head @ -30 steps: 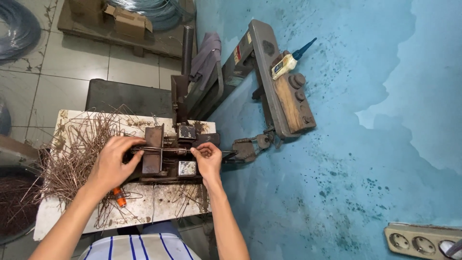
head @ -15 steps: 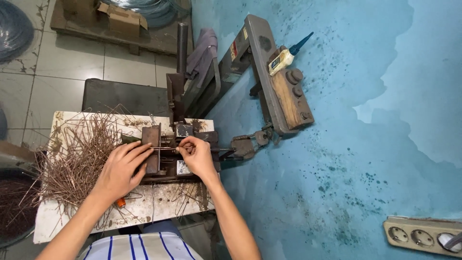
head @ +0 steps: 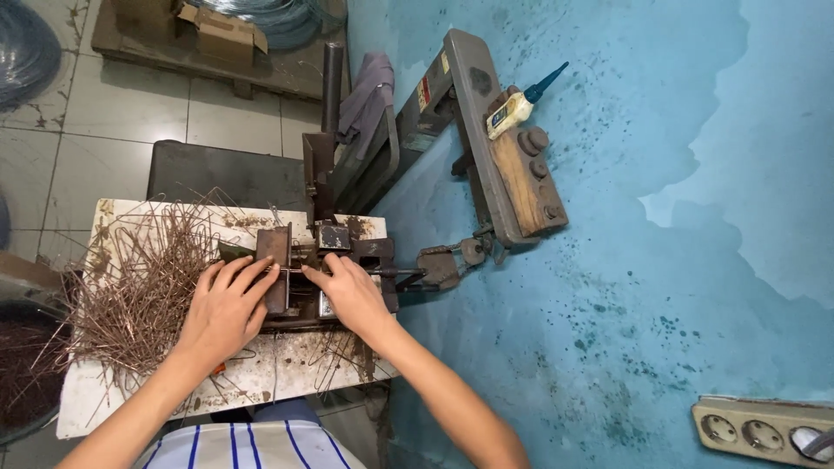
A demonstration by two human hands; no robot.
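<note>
I see both hands on the dark steel bending jig [head: 326, 269] on the white table [head: 287, 369]: left hand [head: 228, 304] and right hand [head: 347, 291] each pinch a thin straight wire [head: 294, 271] laid across it, beside a rusty wire pile [head: 143, 278].

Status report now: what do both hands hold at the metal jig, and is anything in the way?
Left hand and right hand pinch one thin wire across the metal jig. Loose wire pile beside left hand, clear of the jig.

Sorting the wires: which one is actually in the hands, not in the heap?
The single straight wire across the metal jig, pinched between left hand and right hand; the others lie tangled in the heap.
</note>
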